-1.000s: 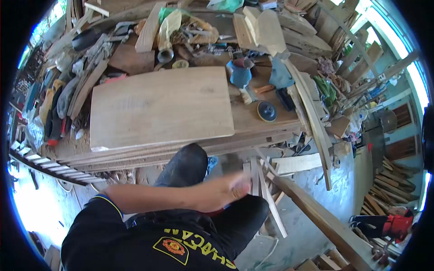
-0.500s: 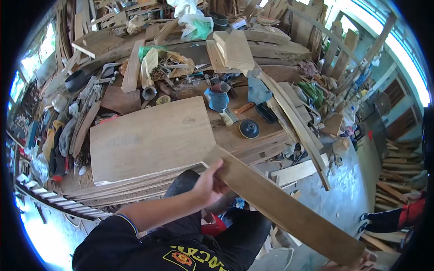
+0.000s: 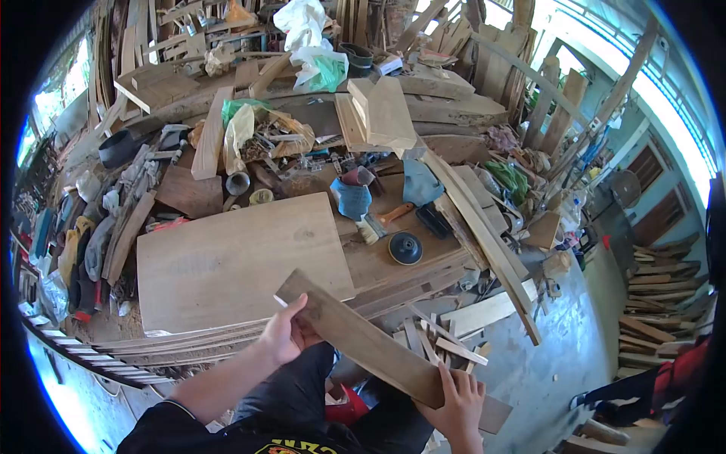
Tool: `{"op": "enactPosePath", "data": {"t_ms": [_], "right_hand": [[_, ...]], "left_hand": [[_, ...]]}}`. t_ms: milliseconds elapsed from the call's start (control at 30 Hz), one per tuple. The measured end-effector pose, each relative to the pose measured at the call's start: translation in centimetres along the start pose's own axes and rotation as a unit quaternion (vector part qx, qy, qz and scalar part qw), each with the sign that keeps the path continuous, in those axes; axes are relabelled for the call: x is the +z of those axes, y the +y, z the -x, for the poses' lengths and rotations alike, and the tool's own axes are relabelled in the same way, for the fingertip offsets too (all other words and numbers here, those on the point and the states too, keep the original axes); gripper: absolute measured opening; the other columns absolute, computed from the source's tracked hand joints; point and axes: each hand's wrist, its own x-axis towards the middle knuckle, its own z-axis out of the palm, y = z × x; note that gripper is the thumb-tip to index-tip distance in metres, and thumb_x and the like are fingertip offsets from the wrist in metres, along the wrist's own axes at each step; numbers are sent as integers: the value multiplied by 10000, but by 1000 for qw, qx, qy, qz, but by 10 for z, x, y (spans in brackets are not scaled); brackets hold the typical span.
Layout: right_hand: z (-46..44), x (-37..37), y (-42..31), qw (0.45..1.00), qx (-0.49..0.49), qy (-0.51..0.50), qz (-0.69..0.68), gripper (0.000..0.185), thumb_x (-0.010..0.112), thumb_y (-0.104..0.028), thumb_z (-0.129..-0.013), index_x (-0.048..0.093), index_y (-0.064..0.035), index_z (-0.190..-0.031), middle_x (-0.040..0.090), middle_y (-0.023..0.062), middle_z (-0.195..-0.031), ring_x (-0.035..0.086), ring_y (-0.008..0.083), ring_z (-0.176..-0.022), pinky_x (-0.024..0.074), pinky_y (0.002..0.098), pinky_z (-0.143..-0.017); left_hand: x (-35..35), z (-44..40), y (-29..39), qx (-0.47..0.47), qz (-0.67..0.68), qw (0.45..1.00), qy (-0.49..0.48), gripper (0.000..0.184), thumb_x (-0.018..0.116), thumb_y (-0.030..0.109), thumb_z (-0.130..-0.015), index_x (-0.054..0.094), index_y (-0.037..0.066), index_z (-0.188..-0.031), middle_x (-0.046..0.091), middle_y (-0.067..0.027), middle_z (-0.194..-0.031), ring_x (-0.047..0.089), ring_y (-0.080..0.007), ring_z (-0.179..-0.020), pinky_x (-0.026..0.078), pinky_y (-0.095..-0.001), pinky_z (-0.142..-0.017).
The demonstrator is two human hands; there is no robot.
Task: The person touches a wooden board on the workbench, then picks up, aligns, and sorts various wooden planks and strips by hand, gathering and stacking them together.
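A long, flat wooden board [image 3: 370,344] slants across my lap, from upper left to lower right. My left hand [image 3: 291,333] grips its lower edge close to the upper-left end, thumb on the top face. Closer to the other end, my right hand [image 3: 457,397] is closed over the board, fingers on top; a short piece of wood shows beyond it. Just past the board's upper end lies a wide pale wooden panel [image 3: 242,261] on the workbench.
On the bench are a paintbrush [image 3: 370,229], a black round disc [image 3: 405,247], blue sandpaper [image 3: 352,198] and long wood strips [image 3: 484,227]. Wood offcuts [image 3: 435,337] lie on the floor beside my legs. At right, a person in red and dark clothing [image 3: 673,378] stands near stacked wood.
The board has moved left, its upper end now over the panel's lower edge. My right hand has come from the lower-right corner to nearer my body. The view has shifted slightly.
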Motion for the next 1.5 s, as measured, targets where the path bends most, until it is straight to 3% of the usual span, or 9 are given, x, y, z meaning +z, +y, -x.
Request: {"op": "enactPosePath", "data": {"t_ms": [100, 167, 200, 267, 300, 467, 767, 1433, 1500], "right_hand": [[-17, -2, 15, 1000, 22, 22, 3, 887, 909, -403, -565, 609, -97, -1342, 605, 115, -1088, 578, 326, -1041, 432, 492, -905], [-42, -6, 44, 996, 55, 71, 13, 906, 926, -332, -569, 595, -72, -1371, 604, 144, -1097, 568, 347, -1044, 440, 486, -910], [-60, -10, 63, 995, 67, 77, 0, 916, 928, -301, -589, 574, -82, -1405, 604, 150, -1100, 568, 362, -1038, 437, 504, -923], [-105, -19, 87, 988, 115, 106, 10, 853, 925, -277, -615, 599, -126, -1389, 611, 144, -1106, 573, 359, -1062, 450, 495, -939], [-126, -19, 105, 986, 131, 106, 8, 822, 922, -287, -640, 606, -122, -1380, 622, 150, -1097, 590, 360, -1054, 472, 484, -921], [-244, 15, 192, 982, 91, 160, -41, 779, 874, -362, -727, 582, -160, -1420, 644, 187, -1142, 621, 393, -1056, 504, 454, -915], [-356, 74, 153, 974, 204, 65, 70, 734, 759, -596, -775, 551, -365, -1440, 562, 210, -1398, 509, 381, -1320, 410, 623, -1030], [-290, 56, 185, 980, 189, -32, 52, 877, 713, -537, -854, 356, -154, -1557, 509, 224, -1434, 517, 429, -1292, 429, 559, -1052], [-278, 56, 173, 976, 57, 149, 149, 730, 689, -448, -901, 421, -138, -1505, 521, 187, -1419, 536, 410, -1264, 422, 556, -1052]], "left_hand": [[-4, 9, 42, -9, -27, 997, -78, 460, 659, 334, -978, 551, 86, -1351, 645, -143, -1305, 640, -317, -1182, 507, -508, -1004], [-13, 13, 65, 275, -348, 896, -21, 402, 669, 282, -973, 582, 31, -1275, 682, -163, -1208, 671, -342, -1104, 537, -457, -954], [-25, 17, 74, 278, -339, 899, -12, 402, 669, 282, -973, 582, 31, -1275, 682, -163, -1208, 671, -342, -1104, 537, -457, -954], [-55, 25, 95, 456, -654, 586, 148, 340, 694, 186, -920, 610, 8, -1197, 659, -172, -1197, 637, -377, -1124, 515, -457, -973], [-70, 30, 99, 458, -648, 589, 154, 340, 694, 186, -920, 610, 8, -1197, 659, -172, -1197, 637, -377, -1124, 515, -457, -973], [-106, 45, 90, 507, -749, 384, 186, 398, 719, 187, -795, 619, 22, -1143, 582, -167, -1250, 546, -374, -1226, 395, -529, -1106], [-101, 34, 84, 486, -763, 365, 219, 422, 705, 222, -780, 616, 22, -1141, 555, -174, -1245, 532, -396, -1227, 369, -572, -1122], [-110, 28, 71, 447, -797, 330, 237, 414, 658, 190, -845, 597, 33, -1224, 543, -159, -1320, 496, -392, -1299, 360, -542, -1133], [-110, 25, 71, 459, -787, 338, 235, 401, 650, 186, -859, 597, 41, -1229, 542, -151, -1326, 494, -392, -1305, 362, -540, -1129]]}}
